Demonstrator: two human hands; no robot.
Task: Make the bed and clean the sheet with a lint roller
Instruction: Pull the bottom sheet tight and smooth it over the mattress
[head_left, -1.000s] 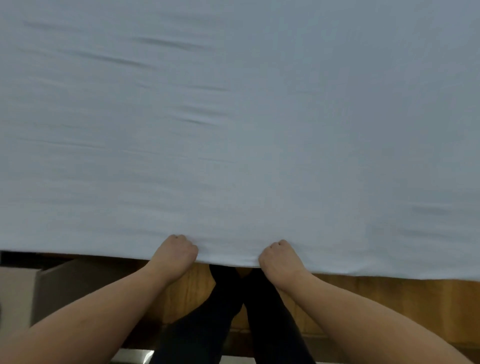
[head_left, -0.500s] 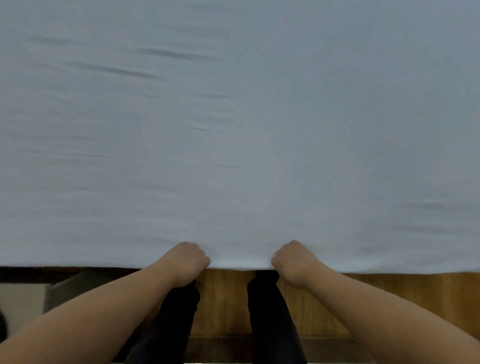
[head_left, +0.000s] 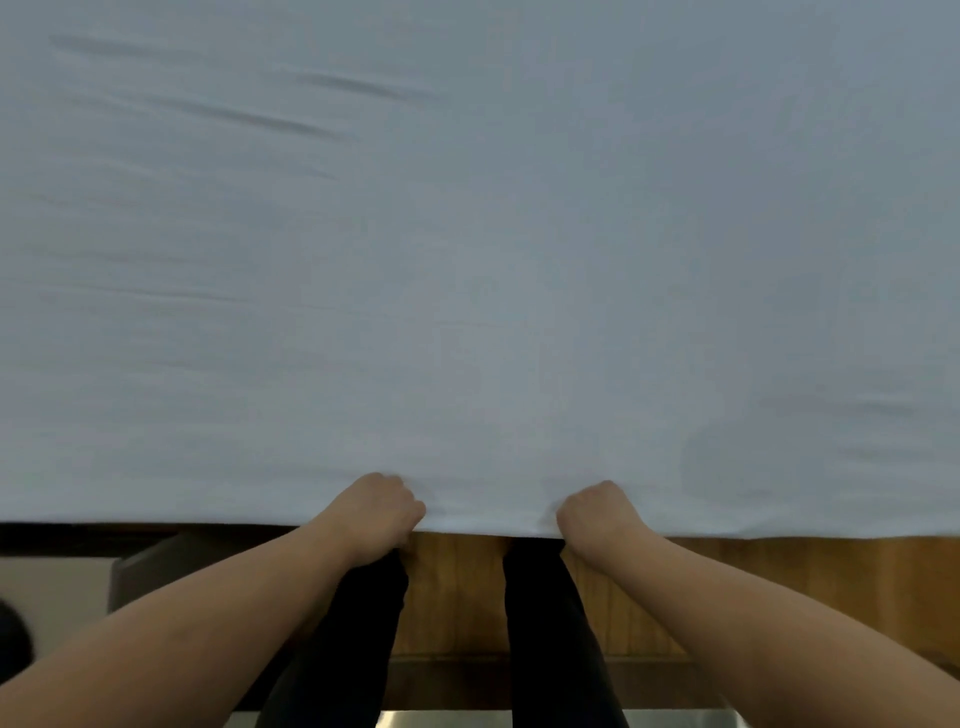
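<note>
A large pale blue-white fabric sheet (head_left: 467, 249) is spread across nearly the whole frame, from the top edge down to a straight hem that runs across the lower third. Its surface is seen as mostly smooth and matte, with a few shallow dark creases slanting through the upper left and softer wrinkles and a faint shadowed patch at the lower right. The hem is gripped at the lower centre by both hands, set a little apart: the left hand (head_left: 376, 514) is closed in a fist with its fingers curled round the cloth edge, and the right hand (head_left: 597, 517) is likewise clenched on the edge, small puckers being raised in the fabric just above each fist. Bare forearms are extended in from the lower corners of the frame. Below the hem, a brown wooden bed-frame panel (head_left: 779, 587) is visible along the lower right and between the hands. Two legs in black trousers (head_left: 550, 649) are seen at the bottom centre, against that panel.
</note>
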